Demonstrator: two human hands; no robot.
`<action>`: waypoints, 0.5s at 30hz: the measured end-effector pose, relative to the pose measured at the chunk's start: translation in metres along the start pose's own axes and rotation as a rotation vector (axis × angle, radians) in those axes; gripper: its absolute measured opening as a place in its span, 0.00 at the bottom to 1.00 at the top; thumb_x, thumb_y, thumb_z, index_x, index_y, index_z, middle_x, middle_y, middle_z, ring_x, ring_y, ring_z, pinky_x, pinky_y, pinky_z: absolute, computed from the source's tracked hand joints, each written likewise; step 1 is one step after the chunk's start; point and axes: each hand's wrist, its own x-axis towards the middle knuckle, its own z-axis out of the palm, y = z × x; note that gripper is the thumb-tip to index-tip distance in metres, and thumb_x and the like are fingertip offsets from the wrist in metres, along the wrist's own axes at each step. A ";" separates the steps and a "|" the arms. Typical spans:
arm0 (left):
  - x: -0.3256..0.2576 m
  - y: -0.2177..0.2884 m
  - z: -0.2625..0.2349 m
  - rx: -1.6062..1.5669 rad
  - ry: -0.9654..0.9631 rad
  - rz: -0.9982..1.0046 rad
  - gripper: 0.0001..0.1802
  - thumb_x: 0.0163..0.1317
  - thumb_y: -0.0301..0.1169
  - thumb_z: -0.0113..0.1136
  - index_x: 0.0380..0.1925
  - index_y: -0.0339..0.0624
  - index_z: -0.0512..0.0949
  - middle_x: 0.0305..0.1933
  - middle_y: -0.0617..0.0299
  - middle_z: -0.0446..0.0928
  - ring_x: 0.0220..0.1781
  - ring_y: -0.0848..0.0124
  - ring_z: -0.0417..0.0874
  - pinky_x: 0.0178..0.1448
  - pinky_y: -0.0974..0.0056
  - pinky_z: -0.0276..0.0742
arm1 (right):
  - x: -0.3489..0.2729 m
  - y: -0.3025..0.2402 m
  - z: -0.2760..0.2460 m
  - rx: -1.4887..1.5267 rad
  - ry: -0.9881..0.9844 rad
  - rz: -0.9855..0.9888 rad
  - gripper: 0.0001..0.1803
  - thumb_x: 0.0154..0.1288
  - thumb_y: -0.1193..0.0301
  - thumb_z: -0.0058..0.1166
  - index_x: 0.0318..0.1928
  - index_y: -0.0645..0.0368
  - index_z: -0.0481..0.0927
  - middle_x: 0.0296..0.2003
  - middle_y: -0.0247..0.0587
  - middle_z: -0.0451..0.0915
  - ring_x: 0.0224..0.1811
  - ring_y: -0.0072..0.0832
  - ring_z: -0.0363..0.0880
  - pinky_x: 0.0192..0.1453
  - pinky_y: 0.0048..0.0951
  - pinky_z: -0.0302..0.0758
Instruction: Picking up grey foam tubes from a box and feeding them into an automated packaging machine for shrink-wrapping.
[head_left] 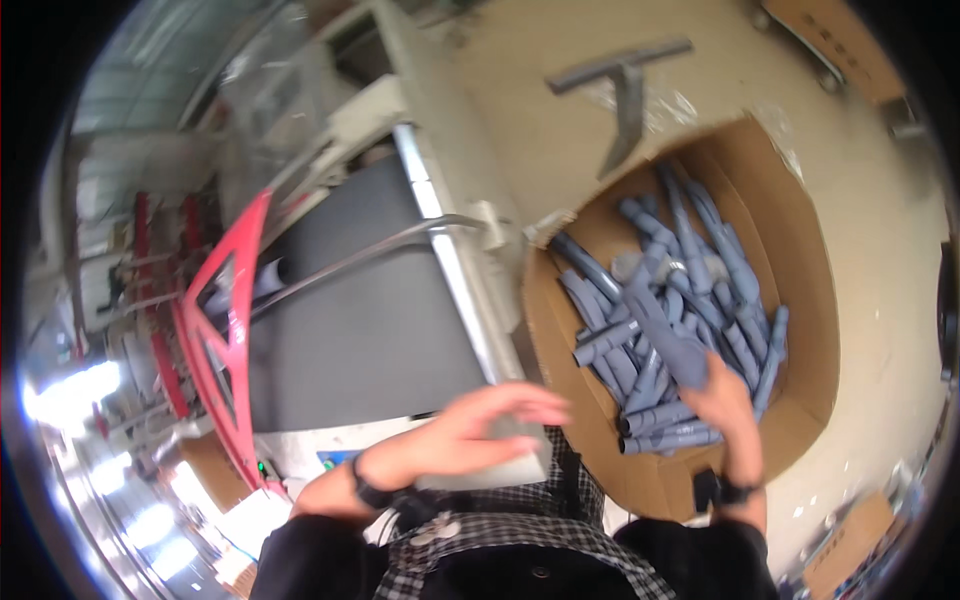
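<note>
My right hand (722, 400) reaches into a large cardboard box (808, 300) on my right. Its fingers are closed around the end of a grey plastic tube piece (660, 330), which lies over the others and widens toward the hand. Beneath and around it, several similar grey tubes (690, 235) are heaped loosely, pointing various ways. My left hand (490, 425) is open, its fingers stretched out and holding nothing. It hovers above the near right corner of a conveyor (350, 330) with a dark grey belt, close to the box's left wall.
A red triangular frame (235, 320) rises along the conveyor's left side, and a metal bar (375, 245) crosses the belt. Beyond the box, a T-shaped metal stand (628, 95) is on the floor. A wheeled cart with cardboard (835, 45) is at the far right.
</note>
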 end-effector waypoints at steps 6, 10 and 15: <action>0.062 0.004 0.081 0.613 -0.052 0.545 0.48 0.40 0.35 0.71 0.63 0.39 0.59 0.58 0.48 0.69 0.61 0.52 0.68 0.66 0.53 0.59 | -0.168 -0.064 -0.120 -0.002 0.096 -0.250 0.33 0.35 0.65 0.66 0.48 0.63 0.76 0.30 0.51 0.82 0.35 0.45 0.83 0.40 0.31 0.77; 0.048 0.034 0.101 0.240 -0.100 0.380 0.39 0.42 0.34 0.70 0.55 0.40 0.63 0.48 0.52 0.74 0.52 0.58 0.74 0.59 0.56 0.66 | -0.200 -0.100 -0.146 0.535 -0.078 -0.413 0.44 0.33 0.69 0.69 0.57 0.66 0.69 0.45 0.46 0.78 0.47 0.36 0.79 0.48 0.31 0.75; -0.002 0.044 0.040 -0.602 0.068 0.565 0.23 0.58 0.37 0.62 0.49 0.41 0.66 0.44 0.63 0.74 0.50 0.72 0.73 0.56 0.62 0.68 | -0.139 -0.166 -0.065 0.247 -0.137 -0.779 0.70 0.23 0.51 0.79 0.66 0.67 0.53 0.60 0.49 0.62 0.65 0.38 0.59 0.68 0.40 0.55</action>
